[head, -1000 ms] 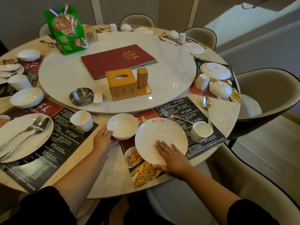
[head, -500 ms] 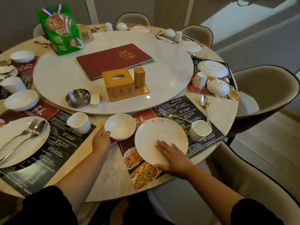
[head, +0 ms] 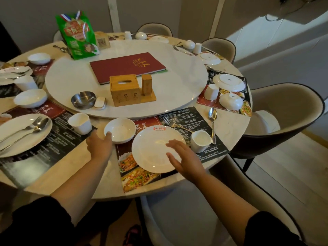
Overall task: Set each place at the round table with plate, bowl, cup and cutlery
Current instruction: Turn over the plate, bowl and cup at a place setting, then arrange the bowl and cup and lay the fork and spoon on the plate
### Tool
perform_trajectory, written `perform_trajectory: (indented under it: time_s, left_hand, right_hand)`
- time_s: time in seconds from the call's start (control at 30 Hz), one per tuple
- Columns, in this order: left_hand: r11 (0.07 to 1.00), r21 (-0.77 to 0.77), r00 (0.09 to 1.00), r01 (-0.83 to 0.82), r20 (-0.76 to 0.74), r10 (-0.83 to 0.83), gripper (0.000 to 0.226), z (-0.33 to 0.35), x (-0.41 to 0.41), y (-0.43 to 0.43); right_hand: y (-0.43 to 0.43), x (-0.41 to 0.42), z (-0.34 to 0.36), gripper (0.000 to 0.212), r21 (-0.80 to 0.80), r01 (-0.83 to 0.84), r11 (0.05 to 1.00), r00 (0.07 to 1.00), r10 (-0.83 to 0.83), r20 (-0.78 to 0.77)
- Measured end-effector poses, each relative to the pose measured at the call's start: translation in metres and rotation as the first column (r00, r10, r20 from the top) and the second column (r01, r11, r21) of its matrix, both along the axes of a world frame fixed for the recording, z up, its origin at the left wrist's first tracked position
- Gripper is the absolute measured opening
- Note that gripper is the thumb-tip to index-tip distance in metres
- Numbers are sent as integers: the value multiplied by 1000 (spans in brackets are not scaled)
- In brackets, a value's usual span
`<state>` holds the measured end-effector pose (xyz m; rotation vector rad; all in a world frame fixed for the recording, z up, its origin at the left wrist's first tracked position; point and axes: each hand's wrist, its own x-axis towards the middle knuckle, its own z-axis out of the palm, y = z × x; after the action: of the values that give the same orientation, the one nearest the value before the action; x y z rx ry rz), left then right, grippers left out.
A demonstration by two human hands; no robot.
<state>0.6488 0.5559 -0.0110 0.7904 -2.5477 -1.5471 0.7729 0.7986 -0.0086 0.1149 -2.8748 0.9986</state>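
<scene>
Fork (head: 177, 125) lies beyond the plate (head: 150, 153) under my right hand (head: 184, 157), fingers (head: 174, 143) spread, handle toward the cup (head: 200, 141); my left hand (head: 99, 145) holds the bowl (head: 122, 129).

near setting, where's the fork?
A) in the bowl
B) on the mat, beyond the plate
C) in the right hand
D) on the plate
B: the fork lies flat on the mat beyond the plate; there is no cutlery on the plate or in the bowl.
</scene>
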Motion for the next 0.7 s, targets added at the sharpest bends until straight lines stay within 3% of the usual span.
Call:
perform_trajectory:
  time_s: [0.1, 0.17, 0.3, 0.4, 0.53, 0.7]
  left_hand:
    - [995, -84, 993, 50, -106, -59, 58, 11, 43, 24]
    - [988, -91, 982, 122, -132, -133, 55, 14, 70, 38]
    - [975, -15, 969, 220, -111, -220, 46, 18, 94, 52]
    - [966, 11, 965, 257, -55, -256, 53, 17, 94, 52]
    - [948, -27, 949, 317, 12, -316, 61, 15, 92, 58]
    - [917, -118, 922, 382, -20, -386, 57, 10, 93, 69]
  right_hand:
    - [30, -2, 10, 36, 42, 74, 996, 983, -66, -170]
    - [49, -10, 17, 43, 44, 178, 983, 966, -166, -197]
    - [73, -31, 15, 76, 85, 336, 938, 937, -342, 69]
    - [76, -36, 5, 84, 88, 354, 931, 906, -364, 215]
    - [73, -35, -6, 71, 36, 402, 915, 896, -401, 192]
    - [78, -39, -6, 68, -33, 426, 904, 889, -412, 200]
